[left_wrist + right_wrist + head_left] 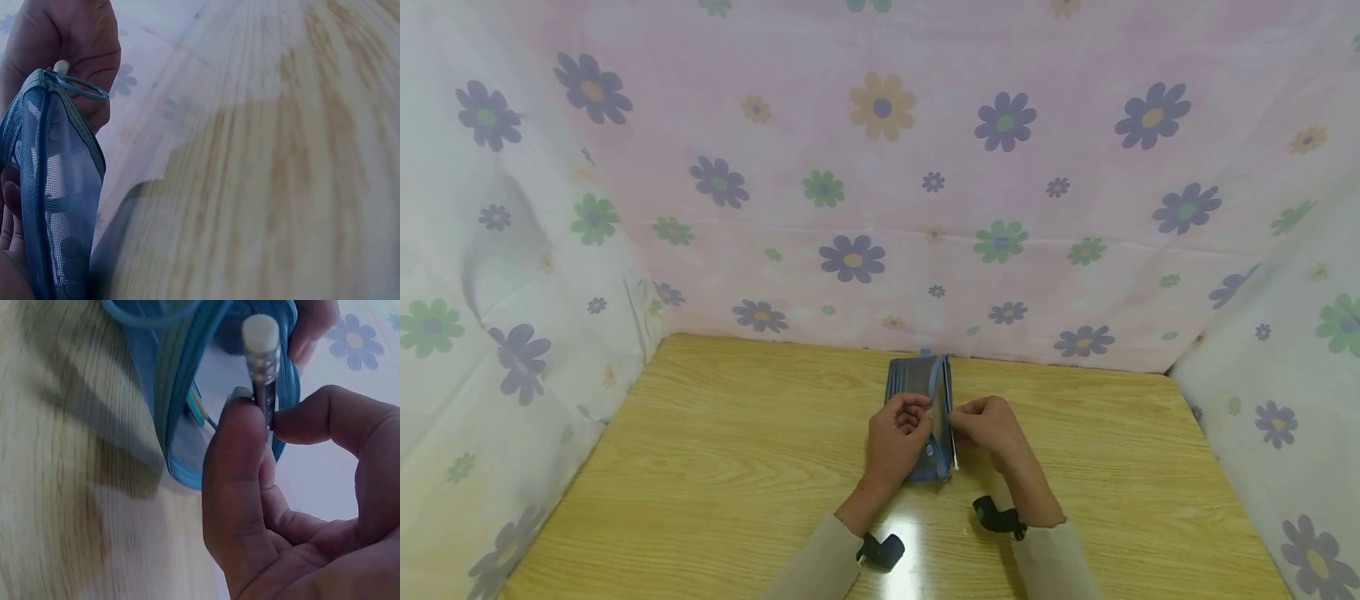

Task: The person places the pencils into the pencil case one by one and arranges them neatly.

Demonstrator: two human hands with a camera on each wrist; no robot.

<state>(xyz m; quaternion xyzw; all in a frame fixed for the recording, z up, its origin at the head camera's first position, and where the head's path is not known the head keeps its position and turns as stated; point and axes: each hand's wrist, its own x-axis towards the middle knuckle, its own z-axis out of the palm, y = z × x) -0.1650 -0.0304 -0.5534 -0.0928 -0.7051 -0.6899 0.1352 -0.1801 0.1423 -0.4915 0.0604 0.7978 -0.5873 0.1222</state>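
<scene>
A blue mesh zip pencil case (916, 371) is held on its side over the table, its zipped mouth open toward the right. My left hand (897, 437) grips the edge of the mouth with curled fingers. Between thumb and index finger, my right hand (996, 429) pinches a pencil (264, 369) with a white eraser end, right at the opening. The eraser end points back toward the right wrist camera, and the far part of the pencil is hidden by the fingers. Inside the case, a few thin coloured sticks (196, 407) show in the right wrist view.
The wood-grain table (737, 442) reaches back to a pink flowered curtain (880, 183). White flowered sheets (445, 225) stand along both sides. Black wrist cameras (886, 552) sit on both wrists at the sleeve cuffs. A blue pull loop (81, 89) hangs at the case's end.
</scene>
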